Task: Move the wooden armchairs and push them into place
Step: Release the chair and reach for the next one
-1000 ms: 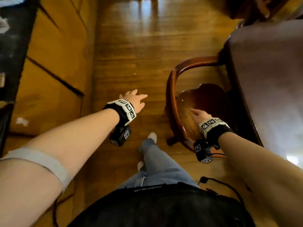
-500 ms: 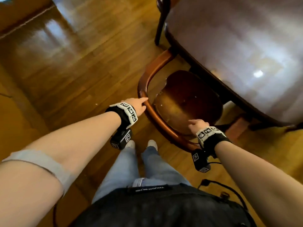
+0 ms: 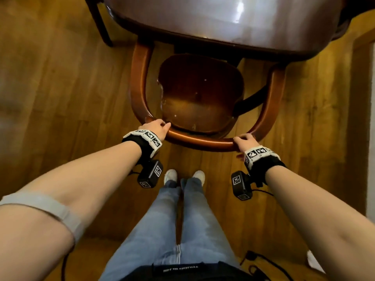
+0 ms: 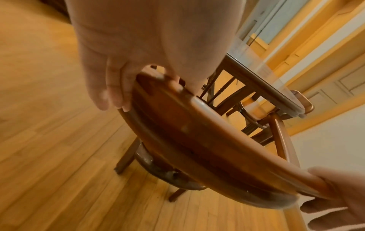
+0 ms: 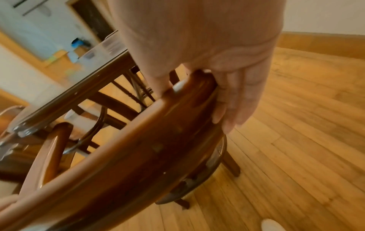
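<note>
A brown wooden armchair (image 3: 199,94) with a curved back rail stands in front of me, its seat partly under the dark table (image 3: 223,23). My left hand (image 3: 156,126) grips the left end of the back rail, fingers wrapped over it. My right hand (image 3: 244,139) grips the right end the same way. In the left wrist view the left hand (image 4: 126,87) curls over the rail (image 4: 207,140), with the right hand (image 4: 335,201) at the far end. The right wrist view shows the right hand (image 5: 217,93) clasping the armchair rail (image 5: 138,148).
The glossy table top has a dark leg (image 3: 103,25) at the left. More chair legs and spindles (image 4: 233,100) show under the table. Wooden floor (image 3: 60,88) stretches left and right. My feet (image 3: 183,176) stand just behind the chair. A wall edge (image 3: 370,128) runs at the right.
I have turned to face the chair squarely. My left hand moved from the air onto the rail's left end, and my right hand shifted to the rail's right end. Both now grip it.
</note>
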